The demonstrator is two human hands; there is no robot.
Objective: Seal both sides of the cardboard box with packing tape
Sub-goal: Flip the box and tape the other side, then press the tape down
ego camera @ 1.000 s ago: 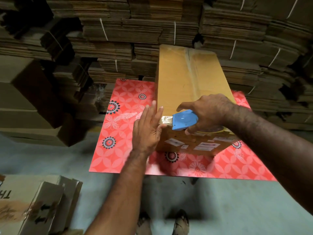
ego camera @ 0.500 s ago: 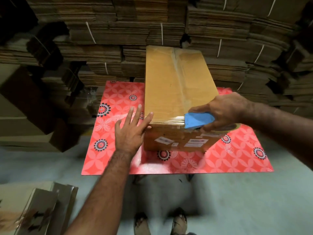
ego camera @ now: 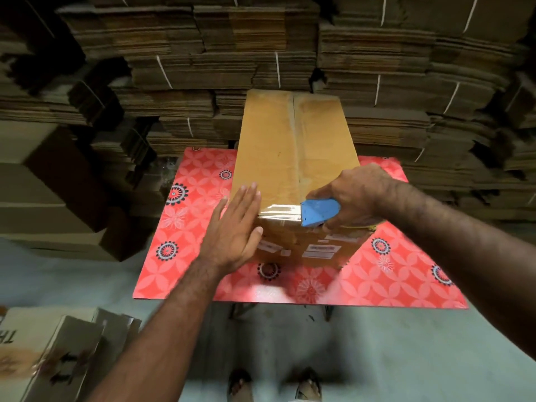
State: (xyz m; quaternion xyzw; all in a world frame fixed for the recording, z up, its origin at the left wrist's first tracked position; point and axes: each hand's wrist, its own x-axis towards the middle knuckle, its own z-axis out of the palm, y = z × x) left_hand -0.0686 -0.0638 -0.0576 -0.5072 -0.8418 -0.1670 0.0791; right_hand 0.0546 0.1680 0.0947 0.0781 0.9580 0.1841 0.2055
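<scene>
A long brown cardboard box (ego camera: 278, 158) lies on the red patterned table (ego camera: 197, 221), its top flaps meeting along a taped centre seam. My right hand (ego camera: 351, 195) grips a blue tape dispenser (ego camera: 319, 213) at the box's near top edge, right of centre. A shiny strip of packing tape (ego camera: 280, 210) runs along that edge from the dispenser to the left corner. My left hand (ego camera: 235, 230), fingers straight, lies flat against the box's near left corner. White labels (ego camera: 320, 250) sit on the near face.
Bundles of flattened cardboard (ego camera: 220, 65) are stacked high behind and on both sides of the table. Assembled boxes (ego camera: 49, 187) stand at the left. Folded cartons (ego camera: 58, 352) lie on the grey floor at the lower left. My feet (ego camera: 272, 384) stand below the table's front edge.
The dispenser has travelled rightward along the near top edge, leaving more tape behind it. My left hand has slid up against the box's near left corner.
</scene>
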